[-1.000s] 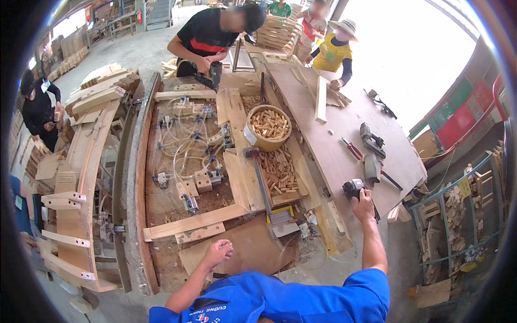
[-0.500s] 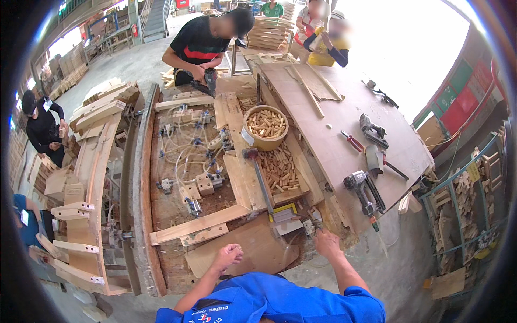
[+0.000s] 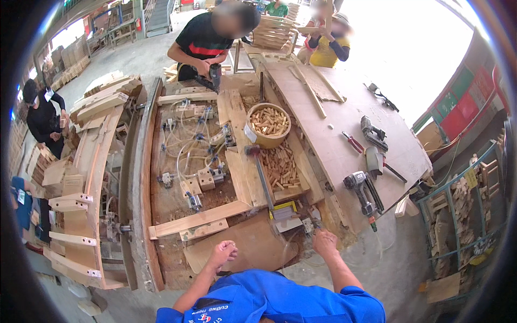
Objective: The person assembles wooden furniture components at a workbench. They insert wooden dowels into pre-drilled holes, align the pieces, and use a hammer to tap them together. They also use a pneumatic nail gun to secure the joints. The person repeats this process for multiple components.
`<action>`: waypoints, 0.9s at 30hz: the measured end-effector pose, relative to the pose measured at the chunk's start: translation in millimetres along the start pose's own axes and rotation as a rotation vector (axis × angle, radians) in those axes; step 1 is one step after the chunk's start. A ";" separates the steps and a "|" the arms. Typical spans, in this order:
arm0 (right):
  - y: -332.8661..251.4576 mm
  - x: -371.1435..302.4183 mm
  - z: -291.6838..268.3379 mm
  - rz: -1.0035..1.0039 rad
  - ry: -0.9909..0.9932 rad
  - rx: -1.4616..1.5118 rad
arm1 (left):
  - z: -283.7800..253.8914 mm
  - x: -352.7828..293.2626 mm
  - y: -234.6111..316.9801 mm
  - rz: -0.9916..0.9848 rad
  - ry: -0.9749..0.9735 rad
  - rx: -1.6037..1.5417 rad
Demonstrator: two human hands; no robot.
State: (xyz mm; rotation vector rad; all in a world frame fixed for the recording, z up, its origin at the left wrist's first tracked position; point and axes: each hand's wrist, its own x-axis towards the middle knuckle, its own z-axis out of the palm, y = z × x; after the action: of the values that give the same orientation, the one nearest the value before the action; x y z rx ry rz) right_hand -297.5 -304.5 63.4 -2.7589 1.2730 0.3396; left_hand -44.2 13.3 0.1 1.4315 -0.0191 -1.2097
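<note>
Standing at cluttered wooden workbench [image 3: 334, 145] | concrete floor [image 3: 398, 269] | bright open workshop

Bright blue short-sleeved shirt; bare forearms and hands.

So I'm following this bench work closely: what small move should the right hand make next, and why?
Probably close on the small metal tool at the bench edge. The right hand sits right beside it, apparently empty, while the left hand rests on the curved wooden panel.
</note>
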 end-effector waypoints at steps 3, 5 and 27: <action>-3.0 -2.2 -2.1 -0.001 0.000 0.018 | -1.5 -1.4 -3.5 -0.019 -0.014 -0.003; -3.8 -3.0 -2.3 0.008 -0.012 0.012 | -0.5 -3.4 -5.9 -0.019 -0.020 0.012; 7.7 -8.7 7.8 -0.014 -0.048 -0.105 | -5.2 0.1 -12.1 -0.008 -0.019 0.029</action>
State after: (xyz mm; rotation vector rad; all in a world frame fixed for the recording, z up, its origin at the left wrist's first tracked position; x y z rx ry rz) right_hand -310.1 -301.8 58.0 -2.8252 1.2583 0.4820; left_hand -48.1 20.6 -10.1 1.4462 -0.0439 -1.2338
